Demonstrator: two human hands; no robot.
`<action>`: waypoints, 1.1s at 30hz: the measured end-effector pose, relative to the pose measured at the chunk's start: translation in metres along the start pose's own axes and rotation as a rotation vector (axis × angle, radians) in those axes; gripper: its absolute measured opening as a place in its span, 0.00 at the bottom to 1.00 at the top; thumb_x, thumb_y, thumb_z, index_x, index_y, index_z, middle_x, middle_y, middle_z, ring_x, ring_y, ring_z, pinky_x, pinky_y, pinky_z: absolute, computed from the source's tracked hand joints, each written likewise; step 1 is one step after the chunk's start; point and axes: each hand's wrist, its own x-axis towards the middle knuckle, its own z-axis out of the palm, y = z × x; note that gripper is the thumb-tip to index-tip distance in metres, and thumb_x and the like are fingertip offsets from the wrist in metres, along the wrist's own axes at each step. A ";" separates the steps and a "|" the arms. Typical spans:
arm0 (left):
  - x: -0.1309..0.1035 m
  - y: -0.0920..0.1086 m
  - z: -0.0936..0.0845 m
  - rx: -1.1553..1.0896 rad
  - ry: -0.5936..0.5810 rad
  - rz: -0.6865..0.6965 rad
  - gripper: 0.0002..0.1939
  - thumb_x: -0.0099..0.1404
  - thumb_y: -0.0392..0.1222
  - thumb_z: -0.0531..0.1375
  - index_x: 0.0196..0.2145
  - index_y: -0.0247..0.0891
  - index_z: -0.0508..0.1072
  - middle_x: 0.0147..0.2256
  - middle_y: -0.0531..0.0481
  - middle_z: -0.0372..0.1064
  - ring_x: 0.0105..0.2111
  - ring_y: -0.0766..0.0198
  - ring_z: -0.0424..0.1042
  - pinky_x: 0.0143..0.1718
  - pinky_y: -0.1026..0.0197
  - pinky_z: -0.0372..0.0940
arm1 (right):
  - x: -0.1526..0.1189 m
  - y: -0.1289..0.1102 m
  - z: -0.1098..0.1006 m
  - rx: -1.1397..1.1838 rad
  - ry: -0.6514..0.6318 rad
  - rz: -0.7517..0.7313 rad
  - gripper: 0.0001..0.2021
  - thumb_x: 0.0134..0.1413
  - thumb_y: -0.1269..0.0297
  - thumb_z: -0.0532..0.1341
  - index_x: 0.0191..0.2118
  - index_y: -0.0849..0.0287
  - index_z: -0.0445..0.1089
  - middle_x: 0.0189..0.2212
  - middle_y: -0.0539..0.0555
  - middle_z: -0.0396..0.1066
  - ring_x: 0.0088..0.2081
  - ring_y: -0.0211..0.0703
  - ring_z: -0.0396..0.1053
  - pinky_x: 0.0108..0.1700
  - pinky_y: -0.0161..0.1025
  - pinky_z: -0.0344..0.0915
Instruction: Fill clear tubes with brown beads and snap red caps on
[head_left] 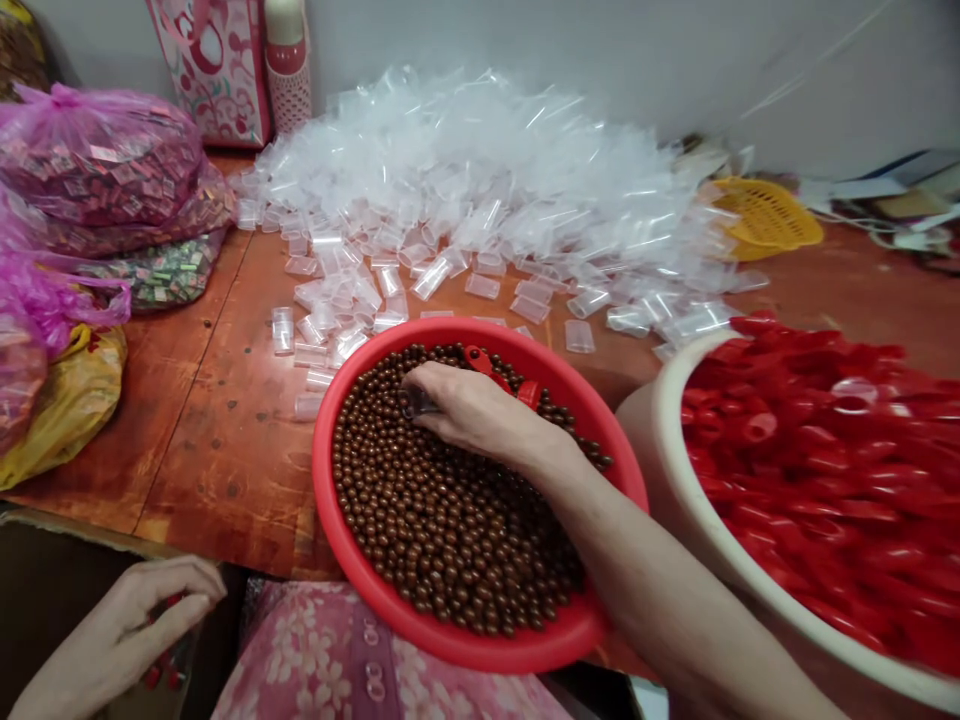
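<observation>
My right hand [457, 405] reaches into a red plastic basin [326, 480] filled with small shiny brown balls [450, 530]. Its fingers are closed on a clear plastic tube [418, 402], partly hidden by the hand and dipped among the balls. Behind that hand a red plastic piece [480, 358] with a small hole lies on the balls. At the lower left, over a dark area below the table edge, my left hand [142, 620] has curled fingers. Small red parts [165, 672] show beneath it, and a bit of red shows between thumb and fingers; what it grips is unclear.
A large heap of clear plastic tubes [480, 170] covers the back of the wooden table [210, 440]. To the right stands a white tub [667, 400] full of red plastic pieces [825, 470]. Pink bags [105, 160] lie left; a yellow basket [772, 215] sits back right.
</observation>
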 end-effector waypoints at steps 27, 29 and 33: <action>0.101 0.113 0.105 0.682 0.512 0.811 0.29 0.70 0.49 0.49 0.60 0.22 0.59 0.59 0.27 0.61 0.61 0.46 0.61 0.61 0.43 0.54 | 0.005 -0.011 0.017 0.306 -0.288 -0.210 0.23 0.43 0.82 0.58 0.46 0.59 0.72 0.42 0.53 0.74 0.45 0.45 0.71 0.48 0.39 0.64; 0.101 0.113 0.106 0.705 0.513 0.796 0.37 0.69 0.57 0.49 0.60 0.19 0.57 0.60 0.25 0.59 0.61 0.43 0.60 0.62 0.41 0.52 | 0.006 -0.003 0.020 0.498 -0.316 -0.184 0.22 0.42 0.78 0.61 0.46 0.59 0.72 0.40 0.50 0.74 0.44 0.45 0.69 0.49 0.39 0.64; 0.102 0.111 0.106 0.705 0.516 0.804 0.40 0.67 0.61 0.49 0.61 0.18 0.56 0.60 0.25 0.59 0.61 0.43 0.59 0.62 0.41 0.52 | 0.006 0.004 0.021 0.755 -0.361 -0.119 0.19 0.45 0.65 0.65 0.46 0.60 0.71 0.36 0.47 0.71 0.39 0.42 0.67 0.45 0.38 0.64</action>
